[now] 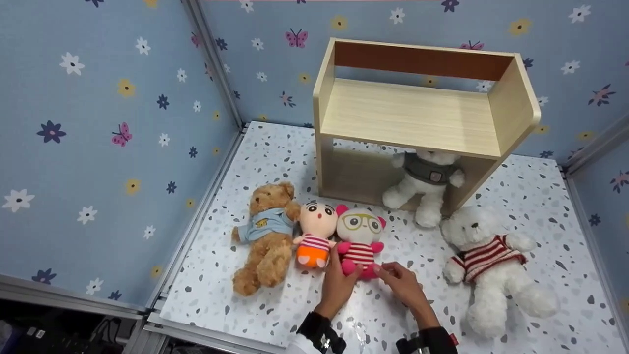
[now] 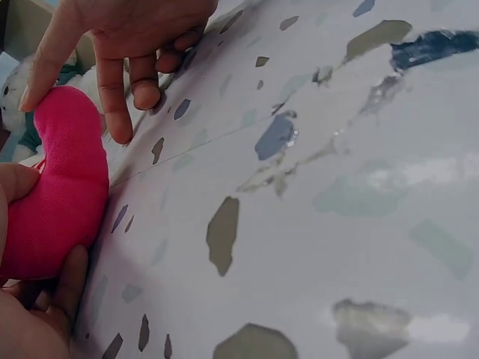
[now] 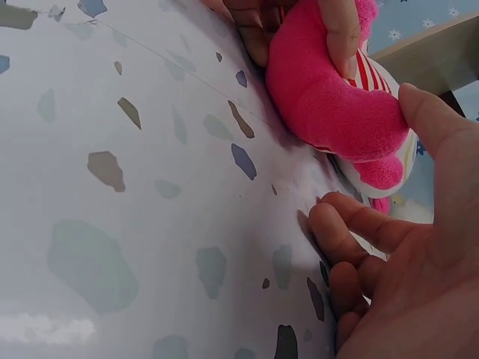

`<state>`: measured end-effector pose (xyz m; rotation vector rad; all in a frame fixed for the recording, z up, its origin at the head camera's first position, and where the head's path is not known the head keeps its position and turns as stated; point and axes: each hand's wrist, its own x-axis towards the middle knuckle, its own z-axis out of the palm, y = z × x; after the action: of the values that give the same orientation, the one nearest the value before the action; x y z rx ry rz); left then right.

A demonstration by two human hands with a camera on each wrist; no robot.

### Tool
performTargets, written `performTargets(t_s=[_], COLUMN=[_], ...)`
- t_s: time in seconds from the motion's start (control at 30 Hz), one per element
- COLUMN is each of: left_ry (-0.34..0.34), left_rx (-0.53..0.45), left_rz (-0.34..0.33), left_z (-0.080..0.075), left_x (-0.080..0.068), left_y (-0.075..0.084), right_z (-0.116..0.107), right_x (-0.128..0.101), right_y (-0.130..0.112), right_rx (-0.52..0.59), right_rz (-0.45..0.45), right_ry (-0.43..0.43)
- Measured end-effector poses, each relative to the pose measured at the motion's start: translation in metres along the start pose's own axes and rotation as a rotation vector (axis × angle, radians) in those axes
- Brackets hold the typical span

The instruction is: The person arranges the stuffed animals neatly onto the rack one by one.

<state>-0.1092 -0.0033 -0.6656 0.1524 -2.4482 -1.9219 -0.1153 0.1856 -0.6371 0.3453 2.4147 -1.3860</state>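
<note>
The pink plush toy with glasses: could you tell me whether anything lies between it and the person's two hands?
Nothing visible does. The left hand already grips the pink plush toy at its legs, and the right hand touches a pink foot with its fingertips, as both wrist views confirm.

Shelf unit [image 1: 417, 115] is stood at the back of the worktop [image 1: 275, 305]. One bear [image 1: 426, 184] is seated in its lower compartment. Three toys are laid in a row in front, touching: a bear [image 1: 265, 236] at left, a doll [image 1: 315, 235] in the middle, a glasses plush [image 1: 359, 238] at right. Another bear [image 1: 491, 268] is laid well apart to the right. Left hand [image 1: 339, 285] and right hand [image 1: 403, 282] are placed at the glasses plush's near end.
</note>
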Motion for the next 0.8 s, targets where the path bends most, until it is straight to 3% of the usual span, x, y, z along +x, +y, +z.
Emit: performTargets(t_s=[0.37,0.8], left_ry=[0.003,-0.006], left_rx=[-0.008,0.055], left_rz=[0.037,0.011], left_z=[0.0021,-0.0013], left_x=[0.0015,0.0017], left_y=[-0.0024,-0.0026], right_z=[0.0000,0.0002], right_x=[0.0015,0.0012], right_y=[0.0035,0.0071], right_rx=[-0.064,-0.064], right_rz=[-0.046,-0.058], right_ry=[0.022,0.018])
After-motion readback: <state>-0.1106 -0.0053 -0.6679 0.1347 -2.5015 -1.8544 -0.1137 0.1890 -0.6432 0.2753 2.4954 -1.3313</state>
